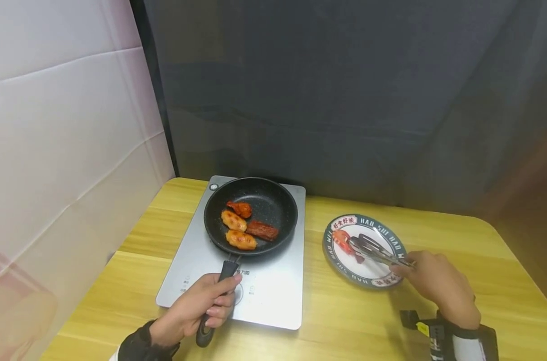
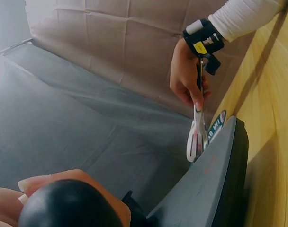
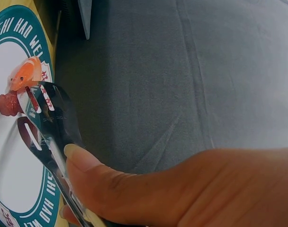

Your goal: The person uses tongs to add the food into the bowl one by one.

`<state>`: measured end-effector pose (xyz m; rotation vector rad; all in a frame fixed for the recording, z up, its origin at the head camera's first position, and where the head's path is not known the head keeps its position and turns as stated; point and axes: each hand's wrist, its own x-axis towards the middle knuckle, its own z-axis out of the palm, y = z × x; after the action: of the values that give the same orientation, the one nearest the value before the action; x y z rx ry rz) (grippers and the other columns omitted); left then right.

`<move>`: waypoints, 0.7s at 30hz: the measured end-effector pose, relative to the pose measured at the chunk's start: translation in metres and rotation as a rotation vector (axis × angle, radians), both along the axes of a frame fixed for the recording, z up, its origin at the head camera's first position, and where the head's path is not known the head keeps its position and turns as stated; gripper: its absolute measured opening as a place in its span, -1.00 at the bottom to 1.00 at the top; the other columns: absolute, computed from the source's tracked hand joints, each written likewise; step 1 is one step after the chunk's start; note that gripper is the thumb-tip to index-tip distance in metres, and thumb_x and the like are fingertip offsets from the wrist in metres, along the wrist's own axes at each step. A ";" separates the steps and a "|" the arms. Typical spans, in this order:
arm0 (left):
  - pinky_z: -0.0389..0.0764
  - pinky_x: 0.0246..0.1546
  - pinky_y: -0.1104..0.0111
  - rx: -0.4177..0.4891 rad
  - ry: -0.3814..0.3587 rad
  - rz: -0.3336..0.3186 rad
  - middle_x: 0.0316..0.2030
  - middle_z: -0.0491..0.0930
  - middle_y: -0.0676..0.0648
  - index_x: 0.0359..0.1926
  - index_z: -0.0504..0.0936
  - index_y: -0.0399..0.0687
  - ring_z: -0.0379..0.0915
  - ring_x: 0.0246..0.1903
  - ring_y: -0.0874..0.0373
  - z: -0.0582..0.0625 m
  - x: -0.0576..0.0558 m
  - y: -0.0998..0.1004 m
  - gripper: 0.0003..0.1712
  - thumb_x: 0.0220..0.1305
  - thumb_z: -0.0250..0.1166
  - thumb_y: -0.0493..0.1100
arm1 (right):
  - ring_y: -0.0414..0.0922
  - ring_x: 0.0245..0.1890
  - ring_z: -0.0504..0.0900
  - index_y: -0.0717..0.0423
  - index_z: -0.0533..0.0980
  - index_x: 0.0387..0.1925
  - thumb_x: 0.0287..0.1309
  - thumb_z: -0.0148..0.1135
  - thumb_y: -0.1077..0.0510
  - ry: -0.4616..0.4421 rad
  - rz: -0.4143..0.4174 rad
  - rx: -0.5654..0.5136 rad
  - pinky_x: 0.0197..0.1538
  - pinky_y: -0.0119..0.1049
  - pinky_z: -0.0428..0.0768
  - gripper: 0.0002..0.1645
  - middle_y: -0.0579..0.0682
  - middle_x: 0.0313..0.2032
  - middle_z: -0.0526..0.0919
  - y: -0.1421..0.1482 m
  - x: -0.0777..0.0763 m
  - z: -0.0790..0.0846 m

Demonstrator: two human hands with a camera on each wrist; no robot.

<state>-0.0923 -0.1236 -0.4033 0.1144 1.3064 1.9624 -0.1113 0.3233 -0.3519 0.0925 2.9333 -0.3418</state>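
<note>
My left hand [image 1: 206, 303] grips the black handle [image 1: 229, 269] of a frying pan [image 1: 278, 208], which sits on the cooktop. Inside lie two golden chicken wings [image 1: 241, 239], a dark red-brown slab of meat [image 1: 262, 230] and a small reddish piece [image 1: 240, 209]. On the right, my right hand [image 1: 436, 281] holds metal tongs [image 1: 377, 249] over a round plate [image 1: 329, 250]. An orange shrimp [image 3: 28, 73] and a small dark red morsel [image 3: 9, 104] lie on the plate. The slotted tong tips are apart, right beside both pieces in the right wrist view.
A silver induction cooktop [image 1: 273, 296] stands under the pan on a yellow wooden table [image 1: 346, 321]. Dark cloth [image 1: 346, 100] hangs along the back edge, and a pale curtain [image 1: 75, 125] borders the left side.
</note>
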 end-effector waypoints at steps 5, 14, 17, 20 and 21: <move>0.16 -0.86 0.59 0.002 0.002 0.008 -0.71 0.12 0.16 -0.45 0.20 -0.11 0.05 -0.80 0.40 0.001 -0.001 0.000 -0.60 0.44 0.08 0.00 | 0.00 -0.47 0.45 0.16 0.60 -0.20 0.14 0.25 -0.25 0.063 0.035 0.006 -0.58 -0.21 0.32 -0.46 0.03 -0.46 0.52 -0.001 0.002 -0.002; 0.15 -0.86 0.59 -0.006 -0.005 0.009 -0.71 0.12 0.16 -0.43 0.20 -0.12 0.05 -0.80 0.40 0.000 0.000 0.000 -0.62 0.45 0.06 -0.01 | 0.09 -0.36 0.50 0.23 0.57 -0.04 0.14 0.23 -0.27 0.034 -0.001 0.009 -0.55 -0.12 0.40 -0.34 0.17 -0.30 0.60 -0.001 0.005 0.000; 0.15 -0.86 0.59 -0.007 -0.015 0.015 -0.71 0.12 0.16 -0.43 0.20 -0.12 0.04 -0.80 0.41 0.000 0.000 0.000 -0.62 0.45 0.07 -0.01 | 0.06 -0.39 0.49 0.21 0.59 -0.09 0.14 0.24 -0.26 0.040 0.005 0.008 -0.56 -0.16 0.38 -0.38 0.12 -0.34 0.59 -0.003 0.006 0.000; 0.15 -0.86 0.59 -0.011 -0.016 0.016 -0.71 0.11 0.16 -0.43 0.20 -0.12 0.04 -0.80 0.40 0.000 0.000 0.000 -0.62 0.45 0.07 0.00 | 0.04 -0.41 0.47 0.18 0.60 -0.13 0.14 0.24 -0.26 0.048 0.012 0.008 -0.57 -0.18 0.35 -0.41 0.08 -0.39 0.56 -0.004 0.006 0.001; 0.14 -0.86 0.59 -0.013 -0.016 0.017 -0.71 0.11 0.16 -0.43 0.19 -0.11 0.03 -0.80 0.40 0.000 0.000 0.000 -0.61 0.45 0.08 0.00 | 0.03 -0.42 0.47 0.18 0.60 -0.14 0.14 0.24 -0.26 0.050 0.012 0.007 -0.57 -0.18 0.34 -0.42 0.07 -0.39 0.56 -0.004 0.006 0.001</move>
<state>-0.0928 -0.1239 -0.4032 0.0810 1.3135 1.9644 -0.1056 0.3192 -0.3513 0.0681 2.9832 -0.3362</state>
